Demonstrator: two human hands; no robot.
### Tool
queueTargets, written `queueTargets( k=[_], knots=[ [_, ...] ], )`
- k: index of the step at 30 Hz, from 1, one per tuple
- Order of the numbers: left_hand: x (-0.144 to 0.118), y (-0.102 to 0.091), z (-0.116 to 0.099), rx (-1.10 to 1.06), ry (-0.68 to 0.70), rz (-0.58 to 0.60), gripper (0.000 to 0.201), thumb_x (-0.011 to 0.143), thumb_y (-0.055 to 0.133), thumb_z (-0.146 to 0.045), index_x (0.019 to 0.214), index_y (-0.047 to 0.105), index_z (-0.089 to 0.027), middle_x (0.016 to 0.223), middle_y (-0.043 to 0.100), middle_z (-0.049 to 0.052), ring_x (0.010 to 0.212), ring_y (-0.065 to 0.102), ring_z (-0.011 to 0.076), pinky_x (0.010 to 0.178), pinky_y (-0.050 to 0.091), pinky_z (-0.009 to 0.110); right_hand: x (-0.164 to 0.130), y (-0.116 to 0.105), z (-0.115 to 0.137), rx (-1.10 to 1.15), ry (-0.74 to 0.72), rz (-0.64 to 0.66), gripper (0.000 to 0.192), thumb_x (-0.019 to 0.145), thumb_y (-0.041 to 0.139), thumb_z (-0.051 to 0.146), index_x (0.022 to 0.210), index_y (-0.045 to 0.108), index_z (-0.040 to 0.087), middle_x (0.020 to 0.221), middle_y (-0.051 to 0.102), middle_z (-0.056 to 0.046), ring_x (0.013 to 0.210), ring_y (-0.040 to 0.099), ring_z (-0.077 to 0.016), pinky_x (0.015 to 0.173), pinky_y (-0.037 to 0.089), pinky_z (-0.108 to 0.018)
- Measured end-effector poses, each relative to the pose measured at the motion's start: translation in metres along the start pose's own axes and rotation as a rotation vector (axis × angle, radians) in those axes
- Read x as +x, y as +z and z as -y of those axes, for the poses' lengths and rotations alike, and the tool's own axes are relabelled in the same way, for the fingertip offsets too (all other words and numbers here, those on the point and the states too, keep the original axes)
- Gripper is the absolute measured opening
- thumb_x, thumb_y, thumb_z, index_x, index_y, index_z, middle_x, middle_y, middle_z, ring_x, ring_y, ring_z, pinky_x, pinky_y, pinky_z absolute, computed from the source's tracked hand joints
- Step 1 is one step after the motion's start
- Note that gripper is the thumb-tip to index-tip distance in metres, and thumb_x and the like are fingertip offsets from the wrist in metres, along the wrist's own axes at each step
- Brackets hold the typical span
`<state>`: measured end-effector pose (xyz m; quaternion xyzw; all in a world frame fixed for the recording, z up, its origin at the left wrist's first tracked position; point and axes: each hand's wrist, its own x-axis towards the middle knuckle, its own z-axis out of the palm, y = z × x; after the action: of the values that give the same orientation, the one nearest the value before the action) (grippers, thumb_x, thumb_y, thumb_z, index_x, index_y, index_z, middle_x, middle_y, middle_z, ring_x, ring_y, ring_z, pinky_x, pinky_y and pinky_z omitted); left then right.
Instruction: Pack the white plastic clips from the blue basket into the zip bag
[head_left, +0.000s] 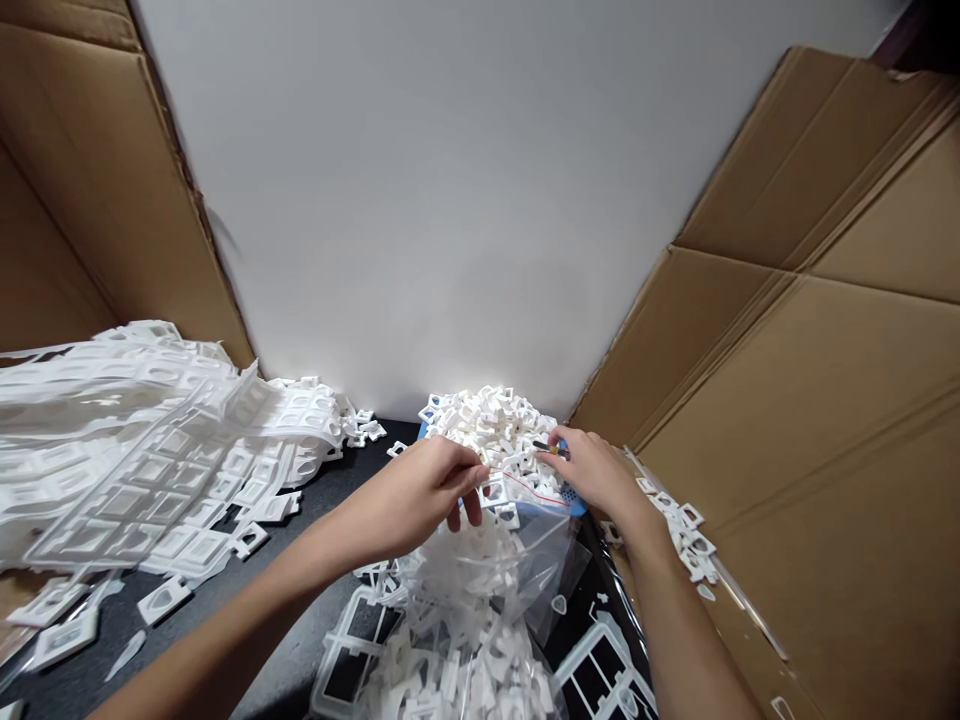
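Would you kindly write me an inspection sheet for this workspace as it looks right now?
Surface: dark table, littered with white bits.
Job's things: clear zip bag of white plastic pieces; blue basket heaped with the same pieces.
Clutter: punched white frames piled at left; loose pieces at right.
Grips: left hand pinches the bag's mouth; right hand at the bag's rim, holding a small dark item.
Cables: nothing seen.
Surroundings: white wall, cardboard sheets both sides.

Your left hand (pixel 420 495) covers part of the bag (pixel 487 600) mouth; the bag runs off the bottom edge, and the blue tray (pixel 574 503) lies mostly buried under parts (pixel 491 420).
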<state>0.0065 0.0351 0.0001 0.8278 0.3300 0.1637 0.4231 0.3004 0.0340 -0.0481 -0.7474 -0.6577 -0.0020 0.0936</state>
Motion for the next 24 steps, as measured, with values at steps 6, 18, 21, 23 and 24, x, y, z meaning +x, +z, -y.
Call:
queueTargets(
  k=[6,18,21,23,24],
  knots=[
    [-0.003,0.0,0.006,0.203,0.012,0.075,0.037,0.105,0.057,-0.031,0.077,0.077,-0.017,0.075,0.078,0.004,0.067,0.068,0.0165,0.062,0.041,0.03,0.001,0.006,0.005,-0.006,-0.018,-0.026,0.017,0.093,0.076,0.039,0.101,0.073,0.024,0.096,0.079,-0.012,0.092,0.073,-0.032,0.07,0.032,-0.032],
    [-0.006,-0.001,0.009,0.23,0.061,0.103,0.022,0.096,0.068,-0.033,0.087,0.084,-0.021,0.082,0.08,0.006,0.07,0.066,0.02,0.062,0.037,0.033,-0.006,-0.021,-0.009,0.384,-0.105,-0.042,0.021,0.09,0.067,0.036,0.098,0.074,0.019,0.066,0.056,0.003,0.063,0.052,-0.016,0.06,0.035,-0.028],
    [-0.003,0.001,0.008,0.174,0.055,0.022,0.037,0.102,0.061,-0.043,0.082,0.08,-0.02,0.075,0.075,0.006,0.063,0.06,0.0181,0.06,0.035,0.034,-0.016,-0.033,0.01,0.595,-0.178,0.008,0.02,0.088,0.073,0.038,0.093,0.072,0.019,0.061,0.042,0.007,0.058,0.039,-0.0129,0.056,0.03,-0.027],
    [-0.001,0.003,0.008,0.103,0.043,-0.023,0.042,0.104,0.058,-0.048,0.083,0.079,-0.019,0.075,0.074,0.007,0.063,0.061,0.0176,0.061,0.038,0.033,-0.023,-0.039,0.027,0.753,-0.259,0.056,0.019,0.088,0.075,0.038,0.093,0.073,0.019,0.063,0.042,0.006,0.059,0.038,-0.0121,0.055,0.029,-0.027],
    [0.001,0.004,0.007,0.059,0.038,-0.036,0.043,0.105,0.057,-0.05,0.085,0.079,-0.019,0.076,0.074,0.007,0.065,0.064,0.0178,0.061,0.04,0.032,-0.026,-0.041,0.035,0.825,-0.301,0.069,0.019,0.088,0.076,0.037,0.094,0.073,0.02,0.064,0.044,0.006,0.059,0.039,-0.012,0.055,0.03,-0.026]
  ],
)
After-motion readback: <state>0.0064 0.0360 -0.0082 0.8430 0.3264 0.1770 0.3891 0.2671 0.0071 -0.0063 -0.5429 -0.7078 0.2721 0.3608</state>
